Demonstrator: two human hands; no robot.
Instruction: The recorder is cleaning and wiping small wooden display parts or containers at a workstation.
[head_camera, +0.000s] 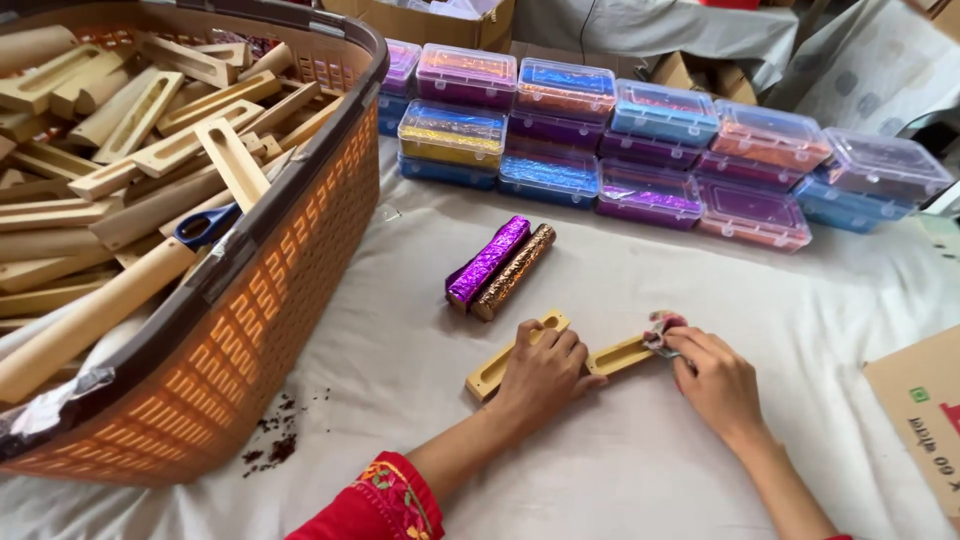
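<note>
White cloth (620, 440) covers the work surface under your hands. Your left hand (543, 372) lies palm down on two yellow slotted moulds (500, 366) set end to end; the fingers rest across them rather than closing around them, holding both flat on the cloth. Your right hand (712, 378) pinches a crumpled bit of foil (662, 330) between fingertips, right at the right-hand end of the second mould (620, 355). Just beyond your left hand, further from you, lie two wrapped rolls side by side and touching: a purple foil roll (487, 262) and a copper foil roll (514, 271). Along the far edge stand stacked clear plastic boxes (640, 145) holding coloured foil. On the left sits a large orange basket (270, 300) piled with more wooden moulds, blue-handled scissors (205, 226) among them. Dark crumbs (272, 440) speckle the cloth by its base. A cardboard piece (920, 420) shows at the near right.
</note>
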